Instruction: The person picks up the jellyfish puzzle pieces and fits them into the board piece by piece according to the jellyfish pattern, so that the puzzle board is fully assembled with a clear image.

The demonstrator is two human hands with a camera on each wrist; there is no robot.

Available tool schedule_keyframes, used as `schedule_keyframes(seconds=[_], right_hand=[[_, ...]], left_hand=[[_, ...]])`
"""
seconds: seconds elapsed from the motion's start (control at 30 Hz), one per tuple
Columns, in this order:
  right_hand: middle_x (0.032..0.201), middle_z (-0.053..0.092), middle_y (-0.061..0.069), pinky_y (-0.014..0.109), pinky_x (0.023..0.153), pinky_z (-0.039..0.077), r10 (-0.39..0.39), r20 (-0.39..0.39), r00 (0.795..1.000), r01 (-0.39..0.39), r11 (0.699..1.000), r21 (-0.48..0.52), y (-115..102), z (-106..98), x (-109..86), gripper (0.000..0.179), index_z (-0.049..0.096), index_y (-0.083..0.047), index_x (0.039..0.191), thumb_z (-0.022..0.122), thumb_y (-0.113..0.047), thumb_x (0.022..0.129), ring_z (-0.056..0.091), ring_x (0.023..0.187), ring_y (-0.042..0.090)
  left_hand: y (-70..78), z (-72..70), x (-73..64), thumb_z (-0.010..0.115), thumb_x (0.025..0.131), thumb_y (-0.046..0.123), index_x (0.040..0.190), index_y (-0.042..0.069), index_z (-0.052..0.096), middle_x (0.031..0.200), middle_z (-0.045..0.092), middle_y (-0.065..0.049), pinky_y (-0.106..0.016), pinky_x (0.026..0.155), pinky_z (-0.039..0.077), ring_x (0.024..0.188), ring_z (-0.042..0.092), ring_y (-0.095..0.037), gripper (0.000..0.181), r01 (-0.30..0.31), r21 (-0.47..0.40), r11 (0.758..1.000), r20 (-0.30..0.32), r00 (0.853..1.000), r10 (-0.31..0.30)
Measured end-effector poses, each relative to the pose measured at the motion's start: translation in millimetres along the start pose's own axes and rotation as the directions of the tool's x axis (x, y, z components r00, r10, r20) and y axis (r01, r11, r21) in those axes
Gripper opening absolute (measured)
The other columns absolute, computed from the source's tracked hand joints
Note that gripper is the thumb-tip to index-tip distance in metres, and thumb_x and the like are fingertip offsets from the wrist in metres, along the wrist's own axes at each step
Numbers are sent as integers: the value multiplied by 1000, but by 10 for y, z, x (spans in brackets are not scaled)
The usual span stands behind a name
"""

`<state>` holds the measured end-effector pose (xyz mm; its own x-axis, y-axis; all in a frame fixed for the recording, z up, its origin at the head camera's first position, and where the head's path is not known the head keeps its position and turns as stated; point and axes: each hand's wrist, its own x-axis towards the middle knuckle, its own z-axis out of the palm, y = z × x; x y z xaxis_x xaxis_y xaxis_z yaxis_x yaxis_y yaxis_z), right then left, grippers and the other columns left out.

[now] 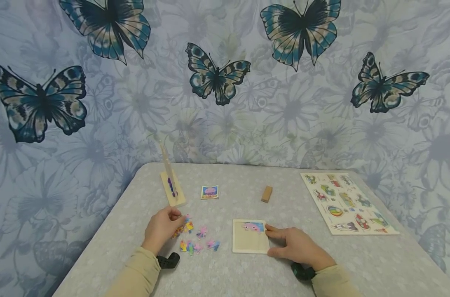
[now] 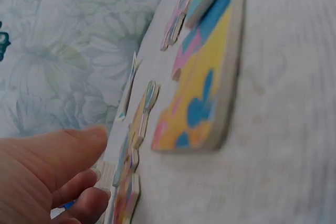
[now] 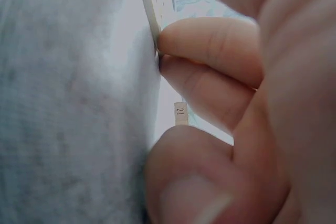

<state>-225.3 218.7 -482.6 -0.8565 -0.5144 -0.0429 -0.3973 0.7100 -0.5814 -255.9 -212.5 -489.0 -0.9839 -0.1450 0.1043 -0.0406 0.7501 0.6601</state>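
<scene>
My left hand (image 1: pixel 163 227) is over a cluster of small colourful jigsaw pieces (image 1: pixel 188 226) on the table. In the left wrist view its thumb (image 2: pixel 79 150) is stretched out, the other fingers loosely bent, with nothing showing between them. A yellow, pink and blue jigsaw piece (image 2: pixel 202 93) lies close by there. My right hand (image 1: pixel 293 245) rests at the right edge of a square wooden puzzle tray (image 1: pixel 249 243), fingertips touching its side and thumb by the near corner. Pieces forming part of a pink figure on blue (image 1: pixel 253 227) sit along the tray's top right.
More jigsaw pieces (image 1: pixel 191 246) lie left of the tray. Behind stand a wooden stand (image 1: pixel 178 201) with an upright panel, a small picture card (image 1: pixel 209 192) and a wooden block (image 1: pixel 267 194). A large picture board (image 1: pixel 345 202) lies at the right. A butterfly-patterned wall backs the table.
</scene>
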Motion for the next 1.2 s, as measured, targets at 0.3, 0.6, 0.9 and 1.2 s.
schedule_keyframes(seconds=[0.3, 0.6, 0.9, 1.2], right_hand=[[155, 50, -2, 51, 104, 49, 2, 8, 1000, -2, 1000, 18, -5, 18, 8, 70, 61, -16, 144, 76, -55, 88, 52, 139, 31], [155, 50, -2, 48, 102, 51, -6, 12, 1000, 6, 1000, 3, -13, 29, 15, 70, 60, -16, 145, 75, -56, 88, 56, 136, 29], [155, 50, -3, 48, 101, 52, -2, 9, 1000, 2, 1000, -4, -33, 16, 19, 71, 61, -16, 145, 76, -55, 88, 59, 132, 27], [155, 50, -4, 27, 85, 52, 15, 22, 1000, -15, 1000, 4, -21, 6, -3, 71, 60, -18, 145, 77, -56, 87, 66, 111, 21]], left_hand=[[3, 79, 27, 80, 87, 44, 104, 17, 69, 97, 71, -1, -32, 56, 44, 65, 60, -13, 33, -16, 76, 997, -1, 1000, 16], [-43, 81, 20, 76, 87, 32, 109, 16, 69, 104, 73, -2, -32, 56, 46, 65, 61, -10, 28, -38, 56, 998, 1, 999, 38], [-50, 82, 4, 80, 87, 34, 111, 16, 73, 108, 75, -2, -33, 61, 49, 81, 68, -16, 30, -65, 84, 994, -34, 997, 68], [142, 118, -82, 80, 89, 33, 115, 21, 75, 115, 74, 1, -30, 58, 48, 76, 65, -12, 29, -143, -7, 990, -64, 988, 143]])
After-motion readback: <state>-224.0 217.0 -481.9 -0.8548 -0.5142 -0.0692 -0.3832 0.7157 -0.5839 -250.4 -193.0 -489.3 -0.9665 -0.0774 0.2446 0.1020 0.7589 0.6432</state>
